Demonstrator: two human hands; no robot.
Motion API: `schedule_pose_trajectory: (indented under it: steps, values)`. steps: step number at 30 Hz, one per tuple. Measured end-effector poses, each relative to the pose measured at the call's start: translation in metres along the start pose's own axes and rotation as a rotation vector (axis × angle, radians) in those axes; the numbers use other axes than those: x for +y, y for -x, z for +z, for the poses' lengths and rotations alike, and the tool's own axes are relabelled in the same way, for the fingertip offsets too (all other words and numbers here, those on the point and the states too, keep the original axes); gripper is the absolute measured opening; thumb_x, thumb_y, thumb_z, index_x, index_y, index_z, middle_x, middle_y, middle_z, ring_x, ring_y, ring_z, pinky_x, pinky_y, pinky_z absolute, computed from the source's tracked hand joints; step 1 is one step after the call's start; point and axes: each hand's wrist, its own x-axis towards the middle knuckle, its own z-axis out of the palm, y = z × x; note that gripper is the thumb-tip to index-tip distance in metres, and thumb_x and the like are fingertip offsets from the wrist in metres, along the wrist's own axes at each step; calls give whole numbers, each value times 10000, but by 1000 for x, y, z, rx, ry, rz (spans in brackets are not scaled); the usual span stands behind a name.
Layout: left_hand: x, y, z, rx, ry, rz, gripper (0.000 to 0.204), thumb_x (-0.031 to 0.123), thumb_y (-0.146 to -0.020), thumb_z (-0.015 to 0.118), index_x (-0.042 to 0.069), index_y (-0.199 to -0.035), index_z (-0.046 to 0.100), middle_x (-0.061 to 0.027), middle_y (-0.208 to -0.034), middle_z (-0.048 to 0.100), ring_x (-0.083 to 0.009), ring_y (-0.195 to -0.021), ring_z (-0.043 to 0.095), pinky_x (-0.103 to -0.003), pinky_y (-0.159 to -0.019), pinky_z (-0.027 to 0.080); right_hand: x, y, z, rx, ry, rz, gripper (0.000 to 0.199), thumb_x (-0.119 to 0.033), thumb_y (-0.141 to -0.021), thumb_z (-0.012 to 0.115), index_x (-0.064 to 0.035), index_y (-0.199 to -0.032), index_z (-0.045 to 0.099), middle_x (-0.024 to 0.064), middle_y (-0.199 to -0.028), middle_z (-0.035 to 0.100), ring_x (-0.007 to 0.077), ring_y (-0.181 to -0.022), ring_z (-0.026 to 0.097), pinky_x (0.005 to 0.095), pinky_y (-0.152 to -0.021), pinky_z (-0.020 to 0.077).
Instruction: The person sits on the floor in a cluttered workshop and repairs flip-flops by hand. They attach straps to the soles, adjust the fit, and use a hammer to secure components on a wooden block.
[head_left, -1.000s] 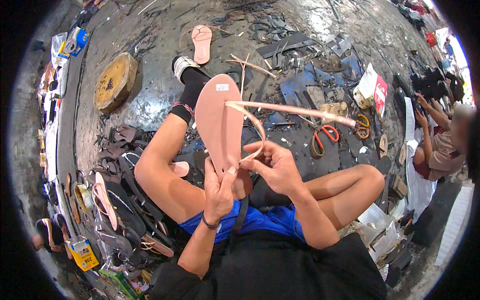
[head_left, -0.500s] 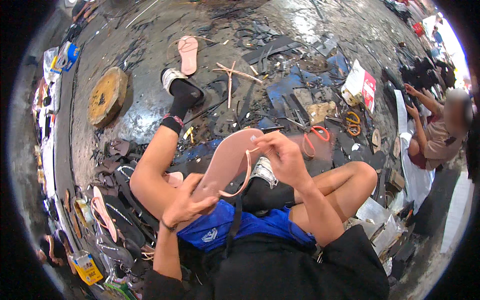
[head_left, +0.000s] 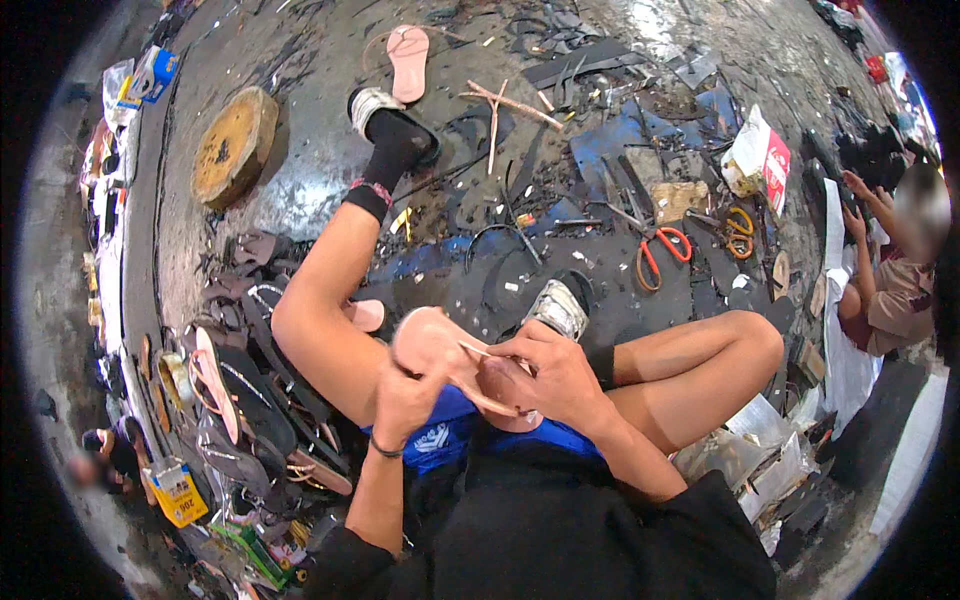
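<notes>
Over my lap is a pink flip-flop sandal point(head_left: 424, 336), tilted and partly hidden by my fingers. My left hand point(head_left: 405, 402) grips its near left side, thumb pressed on the sole. With bent fingers, my right hand point(head_left: 558, 372) pinches the thin pink strap point(head_left: 472, 348) close to the sole. The fingers hide where the strap meets the sole. Farther off, by my outstretched foot, another pink sandal point(head_left: 408, 66) lies on the floor. Loose pink straps point(head_left: 494, 112) form a Y shape to its right.
Orange-handled scissors point(head_left: 662, 255) and yellow-handled scissors point(head_left: 738, 232) lie ahead right among black scraps. A round wooden block point(head_left: 234, 147) stands far left. Sandals point(head_left: 255, 400) pile up at my left, near a yellow can point(head_left: 176, 492). Another person point(head_left: 895, 290) sits at far right.
The sandal has come down toward my lap and turned in my hands. My right hand has moved lower, from the raised end to the strap beside my left fingers. The view has shifted.
</notes>
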Motion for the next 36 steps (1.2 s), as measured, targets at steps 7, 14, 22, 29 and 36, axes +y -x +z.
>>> schedule_pose_trajectory:
  steps: [7, 14, 22, 29, 36]
  values:
    - [18, 7, 9, -229, -10, -98, 475, 78, -853, 742, -42, -1282, 573, -113, -1186, 680, -166, -1065, 655, -324, -944, 521, -10, 8, 3, 70, 73, 4, 145, -181, -857, 728, -105, -982, 725, 78, -885, 638, 299, -761, 678, 389, -654, 554]
    - [20, 5, 12, -329, -218, 85, 496, 75, -860, 726, 13, -1324, 562, -104, -1225, 659, -198, -1129, 643, -337, -967, 510, -17, 10, 2, 43, 118, -13, 125, -132, -846, 731, -36, -924, 708, 113, -829, 636, 299, -723, 671, 378, -636, 543]
    - [23, -1, 10, -433, -112, -29, 514, 72, -860, 713, 10, -1348, 566, -118, -1321, 637, -204, -1195, 621, -346, -1014, 488, 2, 6, 1, 32, -350, 229, 264, -125, -882, 747, 22, -1063, 623, 122, -883, 712, 153, -734, 674, 323, -676, 547]
    - [20, -2, 16, -291, 122, -88, 476, 59, -882, 718, -38, -1326, 576, -104, -1309, 643, -169, -1206, 603, -329, -1036, 469, -2, -10, -6, -40, -497, 343, 415, -214, -878, 787, 17, -1165, 596, 147, -965, 727, 220, -880, 714, 343, -795, 569]
    - [-34, 23, 57, 84, 769, -90, 570, 31, -994, 532, -44, -1515, 315, -185, -1488, 472, -265, -1312, 536, -406, -1091, 446, 24, -48, -59, 347, 184, -4, 328, -176, -879, 738, -56, -1170, 644, 261, -1344, 560, 415, -1302, 512, 446, -1042, 463]
